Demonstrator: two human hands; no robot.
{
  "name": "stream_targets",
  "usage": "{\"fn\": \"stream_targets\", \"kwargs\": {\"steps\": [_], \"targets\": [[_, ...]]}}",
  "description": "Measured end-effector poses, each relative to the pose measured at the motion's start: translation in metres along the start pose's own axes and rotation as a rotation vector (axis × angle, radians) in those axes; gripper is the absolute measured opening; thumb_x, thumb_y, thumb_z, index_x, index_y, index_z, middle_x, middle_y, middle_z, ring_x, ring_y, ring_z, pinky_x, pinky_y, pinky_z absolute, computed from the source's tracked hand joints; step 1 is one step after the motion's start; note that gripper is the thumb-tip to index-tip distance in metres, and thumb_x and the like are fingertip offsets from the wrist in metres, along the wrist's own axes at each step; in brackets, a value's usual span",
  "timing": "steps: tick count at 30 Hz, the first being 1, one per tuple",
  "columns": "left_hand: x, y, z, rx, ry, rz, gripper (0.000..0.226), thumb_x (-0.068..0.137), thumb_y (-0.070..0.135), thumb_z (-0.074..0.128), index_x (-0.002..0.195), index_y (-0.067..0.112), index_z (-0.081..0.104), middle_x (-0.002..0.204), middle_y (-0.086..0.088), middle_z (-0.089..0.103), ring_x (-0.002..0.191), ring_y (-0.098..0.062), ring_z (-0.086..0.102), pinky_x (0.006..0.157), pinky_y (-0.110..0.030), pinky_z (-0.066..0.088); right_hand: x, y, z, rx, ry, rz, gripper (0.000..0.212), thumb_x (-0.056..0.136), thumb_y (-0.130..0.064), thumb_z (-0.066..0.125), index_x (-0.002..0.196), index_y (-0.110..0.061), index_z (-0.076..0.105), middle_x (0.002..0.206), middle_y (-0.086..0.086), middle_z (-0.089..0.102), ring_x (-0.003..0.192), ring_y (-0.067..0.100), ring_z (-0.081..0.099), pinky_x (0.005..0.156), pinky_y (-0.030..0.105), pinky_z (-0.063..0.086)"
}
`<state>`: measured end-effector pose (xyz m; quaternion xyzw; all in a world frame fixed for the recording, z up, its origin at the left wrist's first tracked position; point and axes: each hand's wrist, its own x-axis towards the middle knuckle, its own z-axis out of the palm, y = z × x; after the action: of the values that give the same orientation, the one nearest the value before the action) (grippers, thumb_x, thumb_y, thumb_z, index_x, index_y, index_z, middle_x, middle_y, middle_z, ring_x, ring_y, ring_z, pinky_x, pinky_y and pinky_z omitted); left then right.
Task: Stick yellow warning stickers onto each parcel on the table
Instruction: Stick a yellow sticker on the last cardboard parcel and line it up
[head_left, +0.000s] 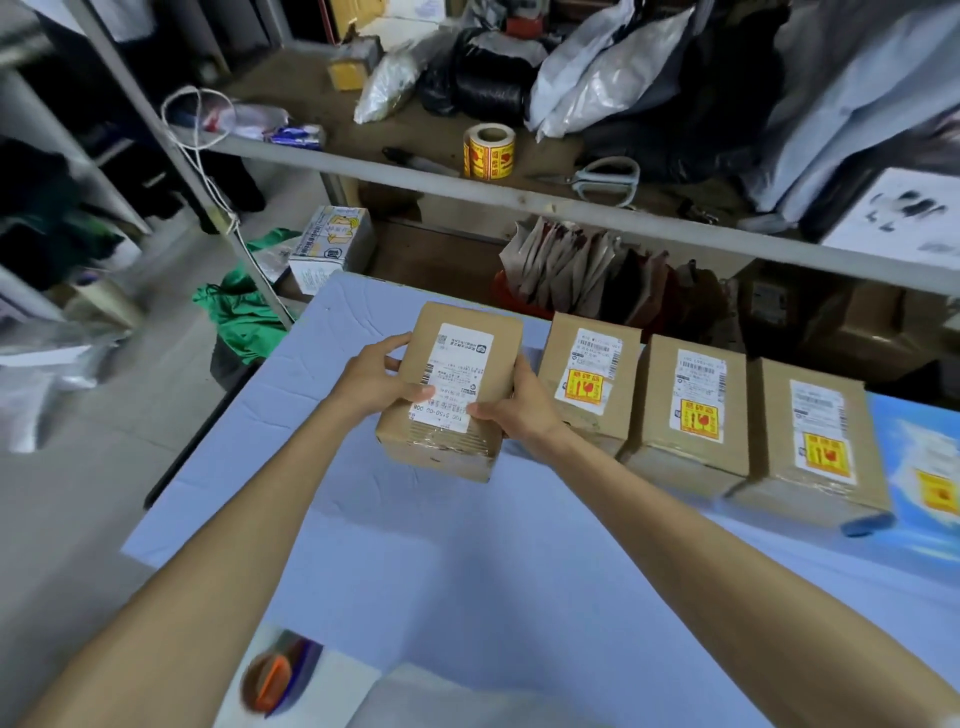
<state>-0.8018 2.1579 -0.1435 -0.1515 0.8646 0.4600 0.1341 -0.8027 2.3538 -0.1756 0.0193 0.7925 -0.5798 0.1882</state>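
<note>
A brown cardboard parcel (483, 343) with a white shipping label and no yellow sticker sits at the left end of a row on the blue table (415, 561). My left hand (379, 382) grips its left side and my right hand (519, 400) grips its right side, thumbs on top. To its right stand three brown parcels (587, 379), (691, 410), (815, 447), each bearing a yellow warning sticker. At the far right edge a blue parcel (924, 467) also carries one. The roll of yellow warning stickers (488, 151) stands on the shelf behind.
Scissors (602, 179) lie on the shelf to the right of the roll, among plastic bags (597, 73). A tape dispenser (280, 675) lies at the table's near left corner. A metal shelf post (208, 208) and green cloth (239, 306) stand left of the table.
</note>
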Motion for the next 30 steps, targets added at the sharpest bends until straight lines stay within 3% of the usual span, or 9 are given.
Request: {"fn": "stream_targets", "kwargs": {"steps": [7, 9, 12, 17, 21, 23, 25, 28, 30], "targets": [[-0.075, 0.001, 0.035, -0.042, 0.025, -0.001, 0.083, 0.067, 0.019, 0.086, 0.138, 0.029, 0.045, 0.11, -0.002, 0.06, 0.097, -0.019, 0.058, 0.075, -0.031, 0.05, -0.076, 0.019, -0.028, 0.064, -0.057, 0.029, 0.08, 0.072, -0.003, 0.076, 0.137, -0.025, 0.033, 0.125, -0.001, 0.059, 0.113, 0.021, 0.058, 0.087, 0.045, 0.055], [-0.092, 0.0, 0.051, -0.061, 0.057, 0.0, 0.082, 0.063, 0.022, 0.088, 0.133, 0.032, 0.046, 0.107, -0.001, 0.061, 0.099, -0.022, 0.061, 0.079, -0.037, 0.055, -0.096, 0.029, -0.039, 0.086, -0.063, 0.023, 0.077, 0.071, -0.004, 0.076, 0.136, -0.023, 0.038, 0.118, -0.006, 0.061, 0.11, 0.018, 0.06, 0.081, 0.035, 0.056], [-0.113, -0.001, 0.069, -0.087, 0.114, -0.005, 0.085, 0.058, 0.025, 0.09, 0.13, 0.035, 0.045, 0.111, -0.004, 0.062, 0.101, -0.024, 0.063, 0.085, -0.047, 0.056, -0.118, 0.039, -0.049, 0.062, -0.056, 0.01, 0.074, 0.068, -0.006, 0.078, 0.131, -0.023, 0.044, 0.115, -0.011, 0.063, 0.109, 0.014, 0.061, 0.085, 0.033, 0.055], [-0.142, -0.002, 0.084, -0.129, 0.149, -0.023, 0.089, 0.052, 0.03, 0.088, 0.13, 0.036, 0.045, 0.111, -0.003, 0.061, 0.104, -0.025, 0.062, 0.088, -0.049, 0.054, -0.144, 0.046, -0.055, 0.039, -0.005, -0.033, 0.079, 0.067, 0.0, 0.079, 0.134, -0.019, 0.042, 0.11, -0.011, 0.056, 0.104, 0.013, 0.056, 0.073, 0.023, 0.052], [-0.157, 0.001, 0.105, -0.162, 0.065, -0.037, 0.08, 0.064, 0.014, 0.086, 0.133, 0.028, 0.047, 0.111, -0.003, 0.06, 0.103, -0.023, 0.063, 0.079, -0.039, 0.057, -0.165, 0.061, -0.063, -0.068, 0.064, 0.009, 0.082, 0.055, -0.021, 0.082, 0.128, -0.022, 0.045, 0.118, -0.001, 0.052, 0.114, 0.02, 0.051, 0.093, 0.043, 0.051], [-0.162, 0.006, 0.124, -0.172, 0.01, -0.04, 0.08, 0.065, 0.011, 0.085, 0.134, 0.026, 0.046, 0.113, -0.005, 0.059, 0.102, -0.023, 0.062, 0.072, -0.035, 0.057, -0.177, 0.072, -0.077, -0.09, 0.098, 0.041, 0.08, 0.061, -0.017, 0.083, 0.131, -0.02, 0.044, 0.118, 0.0, 0.046, 0.118, 0.021, 0.046, 0.097, 0.043, 0.048], [-0.166, 0.012, 0.145, -0.181, -0.038, -0.042, 0.08, 0.066, 0.011, 0.084, 0.134, 0.024, 0.046, 0.113, -0.005, 0.059, 0.101, -0.023, 0.062, 0.07, -0.034, 0.056, -0.187, 0.085, -0.095, -0.089, 0.131, 0.069, 0.079, 0.065, -0.012, 0.082, 0.133, -0.016, 0.042, 0.118, 0.001, 0.044, 0.117, 0.022, 0.047, 0.095, 0.04, 0.049], [-0.169, 0.021, 0.176, -0.191, -0.093, -0.039, 0.079, 0.067, 0.01, 0.084, 0.133, 0.025, 0.045, 0.108, -0.003, 0.06, 0.1, -0.022, 0.062, 0.071, -0.034, 0.056, -0.201, 0.099, -0.12, -0.069, 0.185, 0.096, 0.072, 0.07, -0.01, 0.081, 0.131, -0.011, 0.042, 0.115, -0.001, 0.049, 0.109, 0.017, 0.051, 0.079, 0.027, 0.05], [-0.17, 0.028, 0.196, -0.197, -0.13, -0.038, 0.078, 0.067, 0.009, 0.084, 0.133, 0.024, 0.045, 0.103, 0.0, 0.06, 0.098, -0.021, 0.062, 0.072, -0.034, 0.056, -0.208, 0.11, -0.136, -0.045, 0.228, 0.115, 0.071, 0.072, -0.011, 0.08, 0.132, -0.009, 0.041, 0.121, 0.001, 0.05, 0.107, 0.017, 0.052, 0.078, 0.027, 0.047]]}}
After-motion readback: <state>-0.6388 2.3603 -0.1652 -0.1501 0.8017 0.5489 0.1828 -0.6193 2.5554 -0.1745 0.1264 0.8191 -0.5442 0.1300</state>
